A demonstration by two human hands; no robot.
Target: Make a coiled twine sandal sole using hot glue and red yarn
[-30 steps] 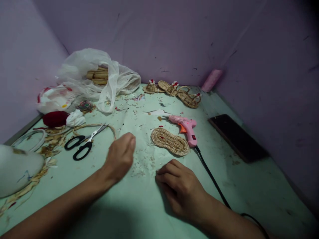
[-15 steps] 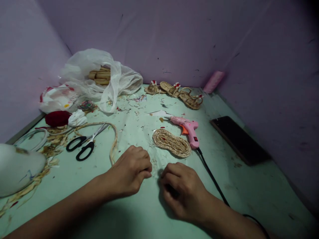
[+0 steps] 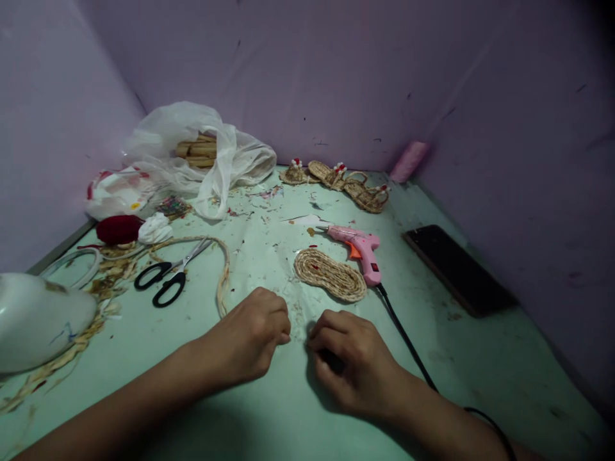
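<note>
My left hand is closed, palm down, over the green tabletop. A pale braided straw cord curves down and disappears behind it; whether the fingers grip the cord is hidden. A short gap to the right, my right hand rests with its fingers curled in toward the thumb, and anything inside is out of sight. Just beyond both hands lies a coiled straw sole, shaped like a small slipper. A pink glue gun with an orange trigger lies on its side against the sole's far right.
Black-handled scissors lie open at left, near red yarn and a white object. Behind stand a plastic bag and finished straw slippers. A phone lies right; the glue gun's black cable passes my right wrist.
The view has shifted slightly, so things at the left appear a little further right. Both hands keep nearly the same pose and place.
</note>
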